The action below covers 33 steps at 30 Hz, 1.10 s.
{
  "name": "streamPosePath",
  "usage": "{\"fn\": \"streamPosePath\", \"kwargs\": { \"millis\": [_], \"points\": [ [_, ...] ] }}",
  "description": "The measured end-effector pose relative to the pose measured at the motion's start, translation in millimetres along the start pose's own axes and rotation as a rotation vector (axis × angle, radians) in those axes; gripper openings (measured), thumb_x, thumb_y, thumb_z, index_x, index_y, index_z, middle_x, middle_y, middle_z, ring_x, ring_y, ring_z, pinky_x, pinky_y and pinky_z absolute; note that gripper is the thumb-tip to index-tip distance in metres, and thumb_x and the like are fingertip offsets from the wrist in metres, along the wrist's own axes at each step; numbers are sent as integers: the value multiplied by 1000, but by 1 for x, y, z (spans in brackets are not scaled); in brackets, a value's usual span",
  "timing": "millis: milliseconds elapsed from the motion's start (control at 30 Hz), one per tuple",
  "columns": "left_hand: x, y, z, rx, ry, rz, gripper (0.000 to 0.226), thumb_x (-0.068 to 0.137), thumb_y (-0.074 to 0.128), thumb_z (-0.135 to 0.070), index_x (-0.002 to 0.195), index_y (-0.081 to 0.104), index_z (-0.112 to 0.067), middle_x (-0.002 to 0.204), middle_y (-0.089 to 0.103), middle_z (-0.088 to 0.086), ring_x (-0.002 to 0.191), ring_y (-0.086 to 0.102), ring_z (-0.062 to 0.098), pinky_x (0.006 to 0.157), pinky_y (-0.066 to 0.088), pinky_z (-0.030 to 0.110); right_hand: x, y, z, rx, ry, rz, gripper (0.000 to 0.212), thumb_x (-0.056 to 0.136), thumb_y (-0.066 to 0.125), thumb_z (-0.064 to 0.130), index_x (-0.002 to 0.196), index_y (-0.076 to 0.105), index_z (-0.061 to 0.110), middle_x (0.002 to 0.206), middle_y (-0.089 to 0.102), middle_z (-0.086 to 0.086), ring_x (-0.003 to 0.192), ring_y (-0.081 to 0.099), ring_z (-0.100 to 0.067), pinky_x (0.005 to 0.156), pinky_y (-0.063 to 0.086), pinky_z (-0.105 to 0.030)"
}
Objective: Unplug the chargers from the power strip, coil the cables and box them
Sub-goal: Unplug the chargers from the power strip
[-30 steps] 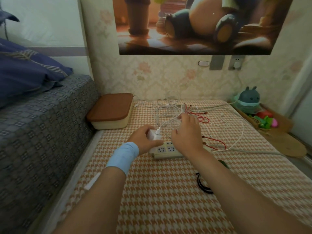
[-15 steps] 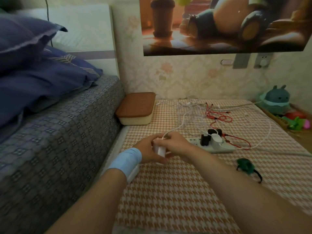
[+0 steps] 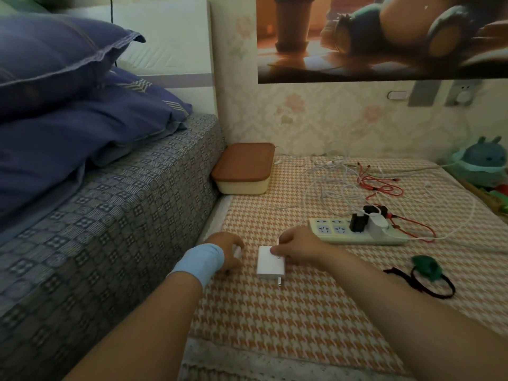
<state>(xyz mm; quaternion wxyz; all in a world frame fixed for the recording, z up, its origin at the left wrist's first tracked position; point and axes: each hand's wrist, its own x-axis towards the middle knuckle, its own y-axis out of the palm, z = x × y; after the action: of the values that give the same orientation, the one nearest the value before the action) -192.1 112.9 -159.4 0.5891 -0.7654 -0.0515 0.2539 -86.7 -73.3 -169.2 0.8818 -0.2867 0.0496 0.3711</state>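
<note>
A white charger (image 3: 270, 264) lies flat on the checkered mat, unplugged, prongs toward me. My right hand (image 3: 299, 247) pinches its far edge. My left hand (image 3: 228, 251), with a blue wristband, rests beside it, its fingers curled round a small white piece I cannot make out. The cream power strip (image 3: 327, 232) lies to the right with two black chargers (image 3: 357, 229) and a white charger (image 3: 378, 224) plugged in. Tangled white cables (image 3: 335, 188) and red cables (image 3: 382, 188) lie behind it. The cream box (image 3: 242, 185) with a brown lid stands shut by the wall.
A bed with a patterned sheet (image 3: 110, 229) and blue pillows rises along the left. A black hair tie with a green piece (image 3: 423, 273) lies near my right forearm. A plush toy (image 3: 486, 166) sits at the far right by the wall.
The white charger came off the power strip and moved left and toward me; it now lies on the mat. My left hand has let go of it. The view swung left.
</note>
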Motion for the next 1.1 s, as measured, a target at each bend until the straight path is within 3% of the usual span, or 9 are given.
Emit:
{"fn": "streamPosePath", "kwargs": {
  "millis": [167,300,400,533,667,733,867,1000,1100],
  "points": [
    [1,-1,13,-189,-107,-83,84,82,74,-40,150,27,-30,150,38,6,130,45,29,103,46,39,-2,14,4,44,103,-42,30,93,72,14,111,68,-10,86,68,-22,65,68,-29,58,62,-38],
    [1,-8,4,-176,-73,-177,40,99,51,-34,137,52,-24,147,44,7,125,50,29,101,46,39,-5,32,11,79,-19,58,30,95,67,9,122,67,-3,98,71,-17,81,69,-23,76,63,-37],
    [2,-11,-11,-207,18,-264,31,98,52,-31,128,60,-25,141,51,3,124,52,25,103,45,42,-8,32,11,50,-91,78,26,97,63,14,122,66,6,95,69,-13,82,66,-21,78,60,-38],
    [4,-21,-59,-238,140,-323,32,97,54,-30,128,61,-23,138,54,1,120,55,23,101,47,40,-16,-8,1,-241,-235,-230,31,102,56,24,130,64,17,128,65,-2,106,62,-17,86,50,-30],
    [8,-29,-122,-295,243,-304,29,99,51,-26,124,64,-20,126,63,2,107,61,23,90,52,36,-31,-71,-16,-270,-306,-519,20,100,51,16,98,64,30,110,64,6,97,60,-12,83,52,-33],
    [13,-24,-154,-320,287,-268,27,99,50,-25,122,65,-19,122,65,3,104,62,24,89,52,36,-38,-98,-27,-318,-306,-663,23,96,50,12,85,59,30,101,63,7,84,58,-9,68,48,-30],
    [34,-8,-208,-350,314,-210,36,101,47,-21,136,54,-18,136,57,4,111,60,25,85,48,30,-44,-141,-49,-526,-280,-867,16,89,56,9,99,59,21,110,57,1,101,55,-20,70,40,-31],
    [54,11,-237,-421,283,-156,48,100,49,-20,146,39,-13,148,45,7,127,51,28,98,45,37,-35,-160,-74,-631,-126,-615,58,95,58,20,150,39,14,151,40,-11,140,34,-32,110,35,-43],
    [68,24,-246,-486,327,-191,34,96,56,-19,129,53,-11,133,57,10,117,57,29,92,48,38,-24,-160,-90,-673,-117,-468,59,100,59,30,151,36,15,154,36,-9,141,31,-31,114,30,-41]
  ]
}}
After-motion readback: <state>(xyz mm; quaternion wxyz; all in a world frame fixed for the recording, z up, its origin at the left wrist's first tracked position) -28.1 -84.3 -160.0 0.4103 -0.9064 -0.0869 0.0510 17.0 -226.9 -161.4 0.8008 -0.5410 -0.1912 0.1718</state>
